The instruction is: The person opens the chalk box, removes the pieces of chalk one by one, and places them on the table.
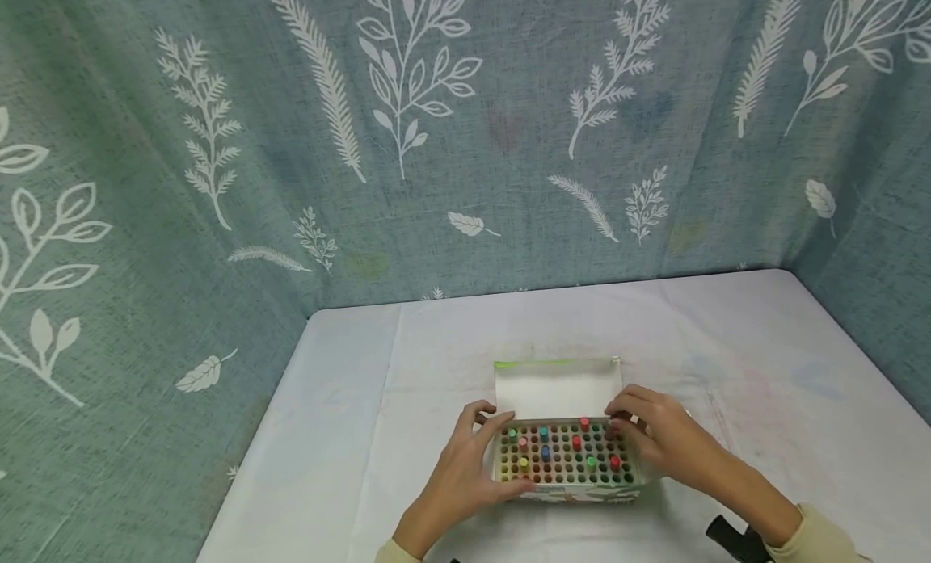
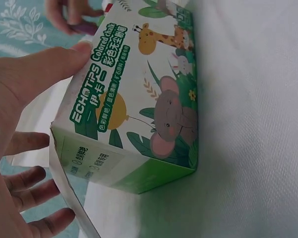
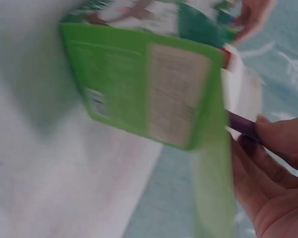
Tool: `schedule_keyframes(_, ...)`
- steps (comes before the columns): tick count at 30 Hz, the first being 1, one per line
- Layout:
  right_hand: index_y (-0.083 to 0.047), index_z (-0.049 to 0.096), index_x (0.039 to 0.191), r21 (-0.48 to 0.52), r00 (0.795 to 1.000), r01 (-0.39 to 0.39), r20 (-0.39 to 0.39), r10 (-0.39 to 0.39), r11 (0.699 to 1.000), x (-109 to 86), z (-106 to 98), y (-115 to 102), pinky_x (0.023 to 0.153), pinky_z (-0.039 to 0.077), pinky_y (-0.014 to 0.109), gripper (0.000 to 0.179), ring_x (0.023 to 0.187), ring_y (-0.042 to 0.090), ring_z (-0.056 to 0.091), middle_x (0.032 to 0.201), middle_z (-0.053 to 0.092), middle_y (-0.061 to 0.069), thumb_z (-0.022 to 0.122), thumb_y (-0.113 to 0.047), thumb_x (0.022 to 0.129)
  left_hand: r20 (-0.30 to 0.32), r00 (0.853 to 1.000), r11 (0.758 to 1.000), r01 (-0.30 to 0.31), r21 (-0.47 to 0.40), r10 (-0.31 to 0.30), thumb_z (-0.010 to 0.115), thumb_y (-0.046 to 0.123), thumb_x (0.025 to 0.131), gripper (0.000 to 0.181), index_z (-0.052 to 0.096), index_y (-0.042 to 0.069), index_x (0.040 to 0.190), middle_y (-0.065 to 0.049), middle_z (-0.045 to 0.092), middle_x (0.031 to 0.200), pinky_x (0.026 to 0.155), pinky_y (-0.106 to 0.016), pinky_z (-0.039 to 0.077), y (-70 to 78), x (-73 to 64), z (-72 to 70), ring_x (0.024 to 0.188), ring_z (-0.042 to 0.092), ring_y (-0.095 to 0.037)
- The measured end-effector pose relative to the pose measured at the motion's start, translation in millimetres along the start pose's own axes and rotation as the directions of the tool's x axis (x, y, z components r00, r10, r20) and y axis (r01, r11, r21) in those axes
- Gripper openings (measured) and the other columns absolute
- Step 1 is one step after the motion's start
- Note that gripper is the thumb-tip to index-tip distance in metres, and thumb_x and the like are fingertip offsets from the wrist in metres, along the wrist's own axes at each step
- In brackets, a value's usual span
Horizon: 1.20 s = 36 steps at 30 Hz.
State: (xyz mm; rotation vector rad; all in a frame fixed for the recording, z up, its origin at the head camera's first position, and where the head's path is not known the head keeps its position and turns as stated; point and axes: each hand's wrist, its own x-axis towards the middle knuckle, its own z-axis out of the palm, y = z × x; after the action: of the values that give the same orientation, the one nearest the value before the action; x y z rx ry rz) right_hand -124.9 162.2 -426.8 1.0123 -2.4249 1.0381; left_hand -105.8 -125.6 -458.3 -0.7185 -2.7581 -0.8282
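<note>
A colored chalk box (image 2: 139, 99), printed with a giraffe and an elephant, stands on the table with its white-lined lid (image 1: 558, 388) raised at the back. Its top is a grid of holes, where several chalk sticks (image 1: 545, 453) in red, blue, green, yellow and pink stand upright. My left hand (image 1: 465, 466) steadies the box at its left end, thumb on the front top edge and fingers at the far side. Between thumb and fingers, my right hand (image 1: 669, 438) pinches a purple chalk stick (image 3: 242, 125) over the right back holes. Its lower end is hidden behind the box's side flap.
A white cloth covers the table (image 1: 349, 434), which shows faint coloured stains. Behind and beside it hangs a green-blue curtain (image 1: 509, 183) with white leaf prints. Near my right wrist is a black object (image 1: 735, 539) at the frame's bottom.
</note>
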Motion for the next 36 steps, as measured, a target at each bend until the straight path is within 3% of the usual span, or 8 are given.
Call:
schedule_keyframes(4,-0.016,0.062,0.090,-0.002,0.990,-0.029,-0.135,0.028,1.000,2.1,-26,-1,0.055,0.047,0.011,0.029,0.069,0.003,0.056,0.083,0.058,-0.005,0.068,0.006,0.071,0.001,1.000,1.000,0.018,-0.005,-0.018,0.068,0.062,0.060,0.080,0.044,0.026,0.128,0.000,0.030,0.126,0.074,-0.031,0.046,0.2,-0.5,0.7,0.104,0.036,-0.011)
schedule_keyframes(8,-0.011,0.064,0.091,0.062,0.949,-0.203,-0.233,0.212,0.977,-11.7,-51,15,0.057,0.049,0.013,0.024,0.067,0.007,0.061,0.083,0.062,0.002,0.067,0.004,0.073,0.023,0.998,0.998,0.059,-0.032,-0.058,0.065,0.065,0.059,0.086,0.039,0.025,0.132,0.002,0.029,0.127,0.077,-0.032,0.046,1.2,-2.2,1.6,0.107,0.034,-0.011)
schedule_keyframes(12,-0.002,0.062,0.097,0.227,0.862,-0.418,-0.207,0.462,0.880,-38.2,-52,52,0.061,0.052,0.019,0.017,0.071,0.012,0.064,0.088,0.063,0.012,0.063,-0.006,0.080,0.040,0.995,0.994,0.095,-0.050,-0.093,0.064,0.066,0.059,0.091,0.033,0.025,0.135,0.003,0.028,0.126,0.081,-0.036,0.045,1.7,-3.1,1.5,0.109,0.035,-0.012)
schedule_keyframes(17,0.004,0.060,0.101,0.317,0.755,-0.588,-0.113,0.646,0.744,-69.9,-33,107,0.060,0.053,0.026,0.032,0.073,0.014,0.065,0.091,0.062,0.011,0.061,-0.023,0.084,0.059,0.992,0.991,0.114,-0.067,-0.110,0.065,0.066,0.059,0.096,0.028,0.025,0.137,0.002,0.030,0.126,0.084,-0.040,0.044,0.4,-1.2,0.4,0.112,0.036,-0.014)
schedule_keyframes(22,0.008,0.058,0.103,0.231,0.703,-0.680,-0.064,0.708,0.696,-76.5,-28,115,0.052,0.052,0.026,0.035,0.065,0.017,0.063,0.088,0.062,0.021,0.060,-0.022,0.084,0.091,0.985,0.986,0.150,-0.077,-0.143,0.065,0.067,0.057,0.098,0.027,0.026,0.138,0.005,0.032,0.125,0.086,-0.040,0.043,-1.6,0.3,-2.5,0.113,0.035,-0.012)
schedule_keyframes(25,0.002,0.060,0.103,0.047,0.737,-0.664,-0.129,0.664,0.746,-77.9,-27,124,0.044,0.048,0.025,0.029,0.063,0.018,0.061,0.089,0.062,0.018,0.061,-0.019,0.083,0.096,0.984,0.983,0.161,-0.086,-0.152,0.066,0.066,0.057,0.098,0.028,0.026,0.137,0.006,0.033,0.124,0.086,-0.041,0.043,-4.9,0.1,-5.3,0.112,0.035,-0.012)
schedule_keyframes(30,-0.023,0.063,0.098,-0.124,0.856,-0.476,-0.292,0.426,0.871,-78.7,-17,154,0.043,0.043,0.018,0.020,0.066,0.003,0.055,0.087,0.061,-0.007,0.065,-0.030,0.079,0.093,0.985,0.982,0.152,-0.112,-0.142,0.069,0.064,0.055,0.098,0.029,0.027,0.136,0.006,0.035,0.123,0.087,-0.041,0.042,-13.1,-0.5,-10.1,0.111,0.037,-0.012)
schedule_keyframes(36,-0.020,0.063,0.089,-0.007,0.974,-0.200,-0.106,0.198,0.980,-11.4,-31,36,0.051,0.045,0.018,0.020,0.068,0.003,0.053,0.082,0.060,-0.007,0.068,-0.005,0.076,0.115,0.988,0.977,0.120,-0.177,-0.101,0.071,0.059,0.057,0.096,0.029,0.027,0.136,0.007,0.036,0.123,0.086,-0.042,0.042,-23.6,-0.9,-14.7,0.111,0.040,-0.012)
